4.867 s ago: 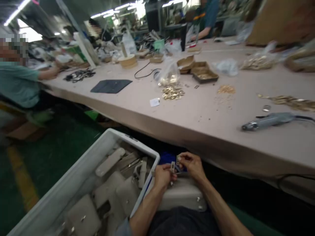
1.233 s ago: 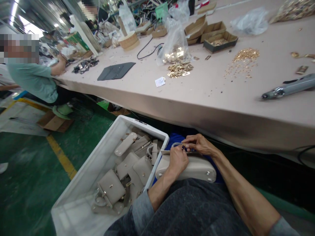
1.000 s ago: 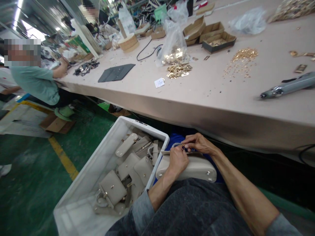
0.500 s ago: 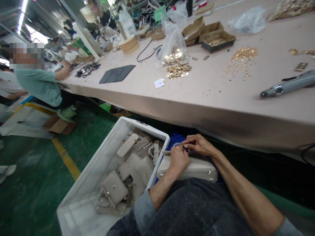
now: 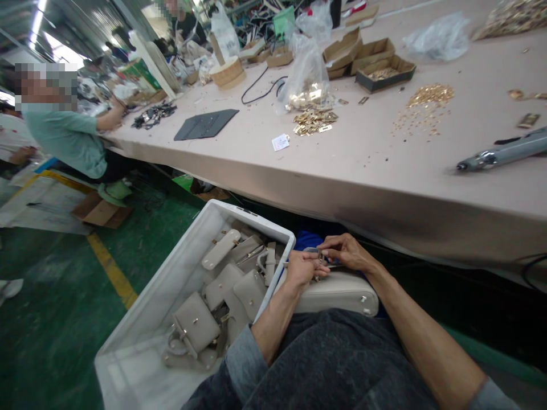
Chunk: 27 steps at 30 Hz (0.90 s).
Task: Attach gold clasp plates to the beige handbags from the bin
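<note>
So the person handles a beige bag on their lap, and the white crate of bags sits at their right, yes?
No: the head view shows the white crate at the person's left, beside the left hand. The beige bag does lie on the lap, with the right hand on it too.

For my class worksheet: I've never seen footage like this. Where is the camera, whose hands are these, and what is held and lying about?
The camera sits on a person's head, looking down at their own bare hands. The left hand and right hand pinch a small fitting atop a beige handbag on the lap. A white crate beside it holds similar bags. The table carries gold fittings and a grey power tool. A co-worker sits at the far left.
</note>
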{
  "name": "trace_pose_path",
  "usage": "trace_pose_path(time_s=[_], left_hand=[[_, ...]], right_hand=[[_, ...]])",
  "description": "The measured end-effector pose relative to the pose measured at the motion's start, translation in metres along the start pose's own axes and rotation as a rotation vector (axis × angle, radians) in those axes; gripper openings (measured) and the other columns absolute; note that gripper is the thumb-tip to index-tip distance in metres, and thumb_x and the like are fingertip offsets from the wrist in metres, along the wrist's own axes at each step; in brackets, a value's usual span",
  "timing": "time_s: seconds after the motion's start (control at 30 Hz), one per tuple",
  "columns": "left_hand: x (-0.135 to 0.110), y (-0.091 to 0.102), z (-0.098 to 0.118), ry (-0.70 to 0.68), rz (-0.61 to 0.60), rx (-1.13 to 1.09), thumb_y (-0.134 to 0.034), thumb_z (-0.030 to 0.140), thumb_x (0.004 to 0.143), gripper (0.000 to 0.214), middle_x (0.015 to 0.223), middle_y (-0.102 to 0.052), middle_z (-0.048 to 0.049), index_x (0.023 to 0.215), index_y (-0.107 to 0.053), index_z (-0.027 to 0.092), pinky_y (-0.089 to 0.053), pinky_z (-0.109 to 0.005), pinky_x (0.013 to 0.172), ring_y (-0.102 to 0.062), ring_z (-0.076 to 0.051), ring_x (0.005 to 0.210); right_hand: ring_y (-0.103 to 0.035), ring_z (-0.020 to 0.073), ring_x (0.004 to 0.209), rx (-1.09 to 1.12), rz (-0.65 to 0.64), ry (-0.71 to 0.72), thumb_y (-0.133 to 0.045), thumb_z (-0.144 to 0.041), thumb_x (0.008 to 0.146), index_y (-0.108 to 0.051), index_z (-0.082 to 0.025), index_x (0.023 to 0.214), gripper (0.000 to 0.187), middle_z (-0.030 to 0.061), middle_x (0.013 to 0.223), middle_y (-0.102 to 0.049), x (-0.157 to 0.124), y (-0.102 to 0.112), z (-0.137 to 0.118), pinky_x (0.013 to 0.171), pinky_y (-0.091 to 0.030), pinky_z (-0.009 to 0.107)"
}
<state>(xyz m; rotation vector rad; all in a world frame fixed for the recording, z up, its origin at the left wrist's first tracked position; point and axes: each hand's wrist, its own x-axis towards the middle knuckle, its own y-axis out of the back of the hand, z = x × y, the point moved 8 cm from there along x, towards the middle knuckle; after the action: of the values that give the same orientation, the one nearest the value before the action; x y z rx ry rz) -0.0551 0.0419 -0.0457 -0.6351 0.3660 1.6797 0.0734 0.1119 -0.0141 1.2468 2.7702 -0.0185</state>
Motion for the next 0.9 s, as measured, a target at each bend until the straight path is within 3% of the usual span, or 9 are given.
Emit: trace_pose_path(time_s=[0.23, 0.9], left_hand=[[-0.001, 0.003, -0.004, 0.066, -0.001, -0.088, -0.072, 0.002, 0.083, 0.003, 0.074, -0.076, -0.0184, 0.082, -0.070, 0.001, -0.060, -0.024, 0.050, -0.076, -0.023, 0.058], [-0.003, 0.003, 0.003, 0.047, 0.092, -0.044, -0.075, 0.004, 0.079, 0.008, 0.064, -0.073, -0.0109, 0.077, -0.068, 0.007, -0.056, -0.021, 0.047, -0.073, -0.019, 0.054]], right_hand=[[-0.061, 0.0136, 0.068, 0.042, -0.015, 0.007, -0.077, -0.046, 0.086, -0.083, -0.017, 0.108, 0.037, 0.0067, 0.091, -0.071, 0.001, -0.005, -0.003, 0.063, -0.048, 0.027], [-0.063, 0.0148, 0.072, -0.023, -0.044, 0.005, -0.071, -0.043, 0.089, -0.081, -0.016, 0.110, 0.036, 0.0077, 0.097, -0.072, 0.002, -0.012, -0.008, 0.069, -0.051, 0.029]])
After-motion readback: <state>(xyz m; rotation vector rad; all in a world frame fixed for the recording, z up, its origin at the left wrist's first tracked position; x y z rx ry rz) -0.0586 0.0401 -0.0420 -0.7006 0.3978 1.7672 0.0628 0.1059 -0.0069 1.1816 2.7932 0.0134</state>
